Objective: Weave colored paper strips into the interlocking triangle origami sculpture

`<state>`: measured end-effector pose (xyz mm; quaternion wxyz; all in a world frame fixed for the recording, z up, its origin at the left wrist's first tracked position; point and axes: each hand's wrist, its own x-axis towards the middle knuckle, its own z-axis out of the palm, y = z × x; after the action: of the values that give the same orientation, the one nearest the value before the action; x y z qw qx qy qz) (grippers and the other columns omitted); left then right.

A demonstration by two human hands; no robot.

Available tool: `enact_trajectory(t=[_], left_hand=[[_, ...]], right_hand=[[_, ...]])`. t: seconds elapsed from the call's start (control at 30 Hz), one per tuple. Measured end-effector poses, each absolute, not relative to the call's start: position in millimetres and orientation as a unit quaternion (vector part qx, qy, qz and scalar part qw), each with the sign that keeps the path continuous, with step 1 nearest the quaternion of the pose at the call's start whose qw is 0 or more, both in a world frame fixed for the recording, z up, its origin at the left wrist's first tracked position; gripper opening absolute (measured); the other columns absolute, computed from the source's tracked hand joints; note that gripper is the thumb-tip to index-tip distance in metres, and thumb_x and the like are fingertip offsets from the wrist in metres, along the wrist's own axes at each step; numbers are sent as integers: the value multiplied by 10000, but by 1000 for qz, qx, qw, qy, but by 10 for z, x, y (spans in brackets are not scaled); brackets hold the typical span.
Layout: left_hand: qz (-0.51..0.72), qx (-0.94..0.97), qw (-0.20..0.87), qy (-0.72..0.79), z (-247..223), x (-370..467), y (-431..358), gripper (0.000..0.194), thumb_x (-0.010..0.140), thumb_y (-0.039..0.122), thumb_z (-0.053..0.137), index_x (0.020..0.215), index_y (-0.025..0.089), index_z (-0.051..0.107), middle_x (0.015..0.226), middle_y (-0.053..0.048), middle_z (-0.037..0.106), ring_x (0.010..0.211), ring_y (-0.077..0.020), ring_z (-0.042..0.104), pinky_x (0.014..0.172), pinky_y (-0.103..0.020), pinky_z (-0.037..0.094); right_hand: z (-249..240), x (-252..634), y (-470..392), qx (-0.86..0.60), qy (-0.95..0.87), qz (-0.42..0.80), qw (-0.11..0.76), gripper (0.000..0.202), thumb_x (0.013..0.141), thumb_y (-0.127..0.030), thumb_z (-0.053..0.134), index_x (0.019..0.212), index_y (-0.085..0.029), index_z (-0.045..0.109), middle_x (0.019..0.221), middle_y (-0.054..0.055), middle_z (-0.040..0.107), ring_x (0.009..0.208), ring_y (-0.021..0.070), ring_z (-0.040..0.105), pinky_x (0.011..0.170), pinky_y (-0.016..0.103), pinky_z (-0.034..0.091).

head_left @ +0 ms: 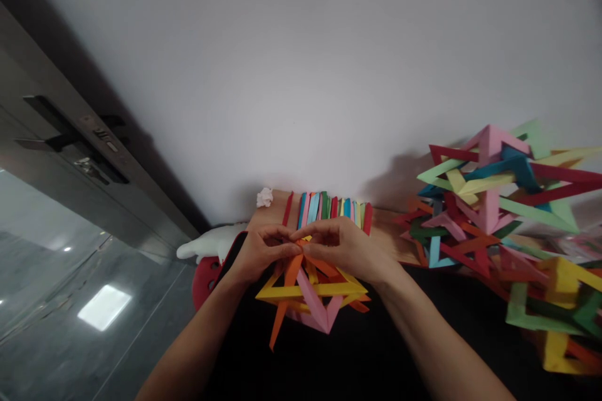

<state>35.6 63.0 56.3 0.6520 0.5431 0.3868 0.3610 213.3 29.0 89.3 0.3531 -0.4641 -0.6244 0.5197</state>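
Paper model (313, 292) in both hands (254, 255) (345, 248), mostly below

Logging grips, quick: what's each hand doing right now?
Left hand: closed, pinching the orange, yellow and pink paper model.
Right hand: closed, pinching the same paper model, close beside the left hand.

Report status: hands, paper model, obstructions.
Left hand, right hand: both pinching paper model. Model yellow, pink, orange. Folded strips just beyond; nothing visibly blocking.

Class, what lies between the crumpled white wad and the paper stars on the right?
In the head view, a row of coloured paper strips lies between the wad and the paper stars.
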Motion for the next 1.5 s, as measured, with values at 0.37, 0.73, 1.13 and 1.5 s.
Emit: enact_trajectory(t=[0.37, 0.73, 1.13, 1.5], left_hand=[[360, 542, 658, 378, 541, 358, 632, 300, 562, 275, 836, 747, 108, 670, 490, 31, 616, 323, -55, 480, 302, -146, 379], [370, 581, 611, 390, 543, 332, 592, 311, 613, 256, 810, 885, 129, 730, 645, -5, 683, 480, -80, 561, 447, -171, 437], [320, 705, 462, 433, 831, 299, 318, 258, 726, 281, 729, 966, 186, 739, 928, -41, 734, 783, -157, 652, 677, -238, 500], [383, 710, 414, 421, 1006, 262, 31, 98, 725, 210, 681, 754, 163, 762, 800, -47, 735, 754, -165, 665, 708, -252, 507]], right_hand=[[842, 2119, 304, -467, -611, 524, 366, 165, 757, -208, 622, 864, -200, 747, 528, -41, 519, 458, 72, 392, 438, 222, 306], [815, 2097, 309, -480, -608, 496, 393, 189, 745, -231, 629, 905, -176, 712, 547, -44, 548, 455, 76, 431, 427, 214, 304], [756, 2059, 84, -484, -552, 494, 464, 212, 701, -277, 676, 882, -176, 631, 634, 13, 674, 497, 113, 544, 465, 231, 387], [832, 1833, -328, -517, -556, 376, 531, 119, 698, -251, 705, 678, -182, 610, 652, 11, 673, 605, 136, 616, 528, 233, 460]])
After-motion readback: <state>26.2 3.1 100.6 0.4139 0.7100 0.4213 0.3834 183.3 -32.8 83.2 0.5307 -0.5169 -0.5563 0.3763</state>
